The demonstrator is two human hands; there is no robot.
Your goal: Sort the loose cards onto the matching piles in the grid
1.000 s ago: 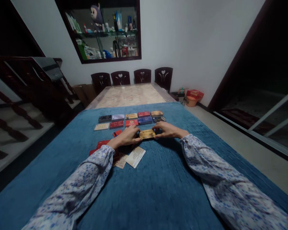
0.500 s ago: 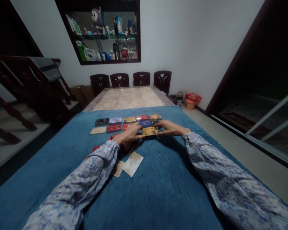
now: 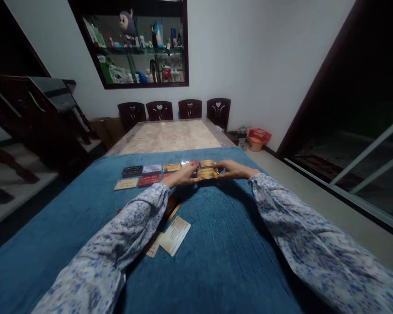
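Observation:
A gold card [image 3: 207, 174], or a thin stack of them, is gripped at its two short ends. My left hand [image 3: 184, 175] pinches its left end, and my right hand [image 3: 232, 169] pinches its right end. Just behind it lies another gold card stack [image 3: 207, 163] in the far row. Farther left are a yellow stack [image 3: 172, 168], a pale lilac stack [image 3: 152, 169] and a black stack [image 3: 132, 171]. A red stack [image 3: 149, 180] and a cream card [image 3: 126, 183] lie in the nearer row. My left hand and forearm hide several other cards.
A white card [image 3: 176, 235] and a beige card [image 3: 153, 245] lie loose on the blue cloth [image 3: 222, 244], close to my left sleeve. Beyond the cloth extends the bare marble tabletop [image 3: 178, 133], with dark chairs [image 3: 190, 109] behind it.
Both hands have carried the gold card forward and slightly right, from in front of the rows up to the near right stacks. The view has shifted somewhat; the loose cards appear lower.

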